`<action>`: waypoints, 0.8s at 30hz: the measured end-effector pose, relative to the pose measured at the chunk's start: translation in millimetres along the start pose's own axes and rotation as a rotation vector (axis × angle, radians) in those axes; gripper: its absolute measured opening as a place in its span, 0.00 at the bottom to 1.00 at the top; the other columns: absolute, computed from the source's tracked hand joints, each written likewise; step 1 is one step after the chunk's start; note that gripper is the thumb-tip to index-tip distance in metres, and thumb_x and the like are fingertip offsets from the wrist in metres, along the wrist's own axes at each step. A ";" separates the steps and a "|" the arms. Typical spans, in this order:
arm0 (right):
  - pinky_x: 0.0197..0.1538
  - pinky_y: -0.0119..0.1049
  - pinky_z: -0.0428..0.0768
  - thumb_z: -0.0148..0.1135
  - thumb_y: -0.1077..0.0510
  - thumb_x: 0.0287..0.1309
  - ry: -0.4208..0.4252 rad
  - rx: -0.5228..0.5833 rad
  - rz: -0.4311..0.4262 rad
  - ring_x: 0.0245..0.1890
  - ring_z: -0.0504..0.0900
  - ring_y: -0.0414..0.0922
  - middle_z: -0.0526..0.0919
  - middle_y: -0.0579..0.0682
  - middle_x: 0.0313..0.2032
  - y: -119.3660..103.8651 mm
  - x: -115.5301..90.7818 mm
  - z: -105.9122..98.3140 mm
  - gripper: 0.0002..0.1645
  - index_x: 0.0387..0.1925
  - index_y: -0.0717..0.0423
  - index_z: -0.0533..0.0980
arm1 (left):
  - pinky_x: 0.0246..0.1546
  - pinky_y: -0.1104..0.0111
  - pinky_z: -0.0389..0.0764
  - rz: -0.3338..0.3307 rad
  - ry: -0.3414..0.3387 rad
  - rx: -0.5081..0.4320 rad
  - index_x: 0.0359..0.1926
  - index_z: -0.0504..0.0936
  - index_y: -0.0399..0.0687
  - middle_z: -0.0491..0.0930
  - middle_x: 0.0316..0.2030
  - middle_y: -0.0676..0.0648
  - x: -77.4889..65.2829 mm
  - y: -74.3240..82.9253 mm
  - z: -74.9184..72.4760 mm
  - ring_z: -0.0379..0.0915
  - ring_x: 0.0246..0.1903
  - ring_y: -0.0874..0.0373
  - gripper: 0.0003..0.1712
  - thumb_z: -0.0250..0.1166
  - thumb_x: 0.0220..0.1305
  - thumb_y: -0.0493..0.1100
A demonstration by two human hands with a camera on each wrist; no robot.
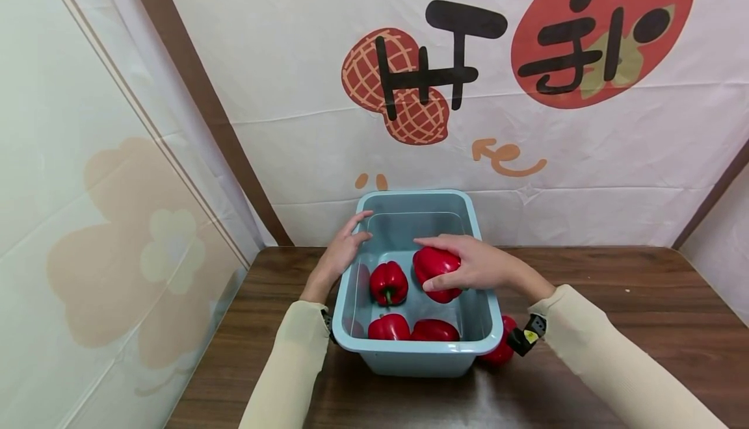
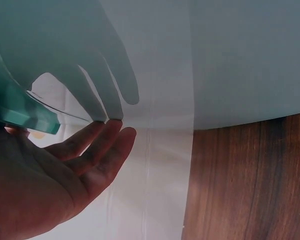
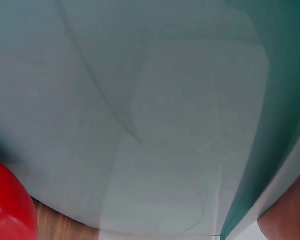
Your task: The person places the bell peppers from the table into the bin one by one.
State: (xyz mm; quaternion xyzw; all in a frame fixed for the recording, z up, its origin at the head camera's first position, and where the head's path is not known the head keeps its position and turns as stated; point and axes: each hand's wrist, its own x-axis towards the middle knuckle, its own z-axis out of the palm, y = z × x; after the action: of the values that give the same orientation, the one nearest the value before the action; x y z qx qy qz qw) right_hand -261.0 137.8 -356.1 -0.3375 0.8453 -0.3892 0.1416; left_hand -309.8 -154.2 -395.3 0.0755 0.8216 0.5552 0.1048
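Note:
A light blue plastic bin [image 1: 418,365] contains several red bell peppers. My right hand [image 1: 476,263] grips one red bell pepper [image 1: 434,266] inside its right half, thumb on the near side and fingers over the far side. Left of it sits another bell pepper [image 1: 389,283], stem toward me. Two more peppers lie along the near wall, the left one [image 1: 389,327] beside the right one [image 1: 435,330]. My left hand [image 1: 339,255] rests at the bin's left rim with thumb and forefinger over it. In the left wrist view, its other fingers [image 2: 110,150] touch the outer wall, fairly straight.
Outside the bin's right near corner, a red bell pepper [image 1: 500,344] lies on the brown wooden table [image 1: 632,344], partly hidden by the bin and my wrist strap. A printed white cloth [image 1: 292,104] hangs behind the table, and another sheet [image 1: 70,325] borders its left side.

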 end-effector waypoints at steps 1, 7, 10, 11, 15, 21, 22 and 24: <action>0.43 0.38 0.85 0.75 0.39 0.45 -0.002 -0.009 0.002 0.58 0.73 0.51 0.74 0.48 0.60 -0.3 0.3 0.2 0.54 0.73 0.46 0.62 | 0.55 0.47 0.76 -0.004 -0.004 -0.001 0.75 0.57 0.62 0.55 0.74 0.41 -0.5 1.2 -0.2 0.65 0.62 0.36 0.30 0.46 0.75 0.46; 0.42 0.36 0.84 0.74 0.38 0.46 -0.003 -0.058 -0.001 0.56 0.74 0.49 0.75 0.47 0.58 0.7 1.1 1.7 0.53 0.72 0.43 0.63 | 0.54 0.49 0.77 -0.014 -0.019 0.010 0.76 0.56 0.55 0.55 0.73 0.37 -17.4 24.7 -0.9 0.67 0.61 0.38 0.31 0.45 0.74 0.43; 0.42 0.36 0.84 0.74 0.37 0.45 0.002 -0.072 0.002 0.56 0.74 0.48 0.75 0.46 0.58 1.8 1.8 2.9 0.53 0.72 0.41 0.64 | 0.55 0.48 0.76 -0.003 -0.017 0.015 0.76 0.56 0.53 0.55 0.73 0.36 -24.5 33.2 -0.3 0.67 0.60 0.38 0.31 0.45 0.74 0.44; 0.42 0.36 0.84 0.74 0.37 0.45 0.004 -0.076 0.007 0.56 0.74 0.48 0.75 0.46 0.57 1.5 1.8 3.2 0.53 0.72 0.41 0.64 | 0.56 0.47 0.76 -0.002 -0.018 0.014 0.76 0.56 0.53 0.55 0.73 0.36 -25.6 34.4 -0.4 0.67 0.60 0.38 0.31 0.45 0.74 0.43; 0.41 0.35 0.84 0.75 0.36 0.44 0.015 -0.111 0.019 0.55 0.74 0.48 0.75 0.46 0.57 -0.1 2.1 4.7 0.54 0.72 0.41 0.64 | 0.57 0.46 0.75 0.001 -0.022 0.005 0.76 0.56 0.53 0.54 0.73 0.36 -26.9 35.5 -0.3 0.67 0.61 0.38 0.31 0.45 0.74 0.43; 0.40 0.33 0.83 0.74 0.35 0.43 0.025 -0.172 0.007 0.53 0.75 0.46 0.76 0.46 0.55 -0.1 2.5 7.8 0.54 0.71 0.42 0.65 | 0.58 0.46 0.74 -0.012 -0.023 -0.001 0.76 0.55 0.54 0.54 0.74 0.37 -27.3 36.3 -0.1 0.66 0.62 0.38 0.31 0.45 0.74 0.44; 0.39 0.33 0.83 0.74 0.35 0.43 0.026 -0.180 0.004 0.53 0.75 0.46 0.76 0.46 0.55 0.0 2.7 8.4 0.54 0.71 0.43 0.65 | 0.58 0.45 0.74 -0.011 -0.022 -0.002 0.76 0.56 0.54 0.54 0.74 0.37 -27.4 36.4 -0.1 0.66 0.62 0.38 0.31 0.45 0.74 0.44; 0.39 0.33 0.83 0.74 0.34 0.43 0.027 -0.200 0.000 0.53 0.76 0.46 0.76 0.46 0.55 0.0 2.9 9.3 0.54 0.71 0.43 0.65 | 0.58 0.45 0.74 -0.010 -0.021 -0.002 0.76 0.56 0.54 0.54 0.74 0.37 -27.6 36.4 0.0 0.66 0.62 0.38 0.31 0.45 0.74 0.44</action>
State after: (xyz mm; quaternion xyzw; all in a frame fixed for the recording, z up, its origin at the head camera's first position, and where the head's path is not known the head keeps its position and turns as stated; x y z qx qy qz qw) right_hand -258.4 130.6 -362.2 -0.3448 0.8818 -0.3071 0.0959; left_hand -282.9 -147.2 -359.1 0.0773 0.8203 0.5547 0.1162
